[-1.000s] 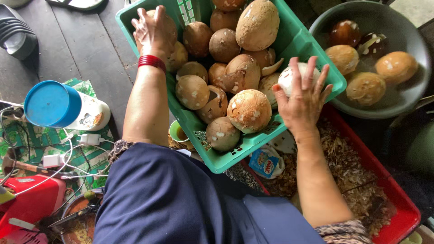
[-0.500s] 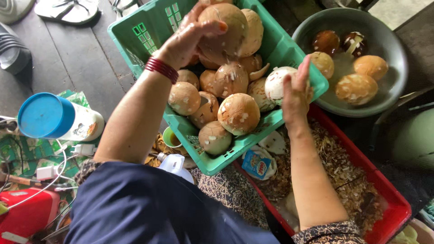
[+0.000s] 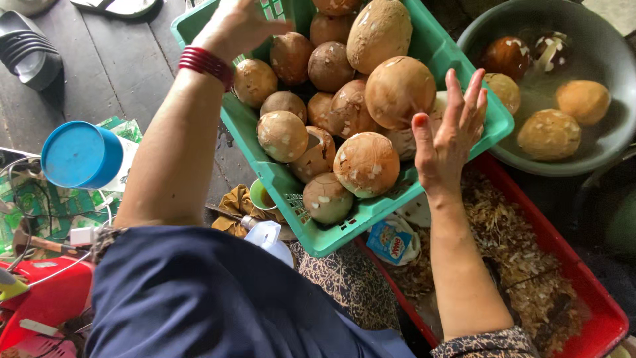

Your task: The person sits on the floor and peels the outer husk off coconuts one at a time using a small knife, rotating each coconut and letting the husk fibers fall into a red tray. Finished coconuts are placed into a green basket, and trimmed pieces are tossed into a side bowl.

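We look down on a green plastic crate [image 3: 493, 126] heaped with round brown husked coconuts; it sits tilted between our two hands, resting over the near edge of a red tray [image 3: 596, 311]. Our right hand [image 3: 450, 129] stands upright at the crate's right rim, palm turned toward the pile, fingers spread apart and gripping nothing; the large coconut [image 3: 399, 91] lies just beside its fingertips, and whether skin touches shell we cannot tell. Our left hand [image 3: 237, 25] hovers at the crate's far left corner, fingers loosely curled and holding nothing that shows; a stack of red bangles [image 3: 205, 65] rings its wrist; the nearest nut, a smaller coconut [image 3: 254, 82], lies just below it.

The coconuts are tan to dark brown, smooth-scraped, flecked with pale patches of fibre; one long oval coconut [image 3: 379, 33] tops the heap at the far side.

To the right a grey basin [image 3: 599, 159] holds several more nuts sitting in water; the red tray carries a litter of brown husk shavings [image 3: 503, 232]; at left a blue-lidded container [image 3: 83, 156] lies on its side on the dark wooden floor [image 3: 112, 73].
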